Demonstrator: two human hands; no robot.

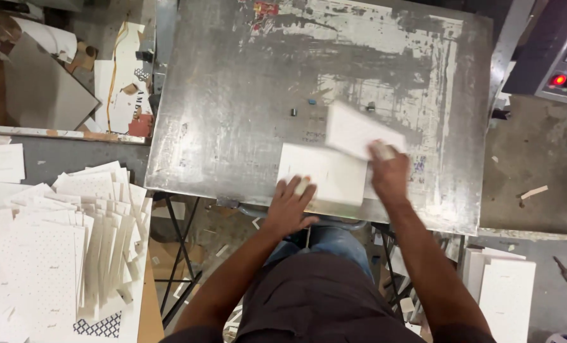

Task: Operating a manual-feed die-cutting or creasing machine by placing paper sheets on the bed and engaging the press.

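We press our left hand [290, 202] flat, fingers spread, on the near edge of the white card [324, 173] lying on the metal desk [232, 114], while our right hand's [390, 171] grip pinches a second, blurred white sheet [358, 130] just above it.

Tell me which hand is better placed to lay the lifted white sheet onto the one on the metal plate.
Right. The right hand holds the lifted white sheet just above the flat sheet. The left hand rests on that sheet's near edge, pinning it.
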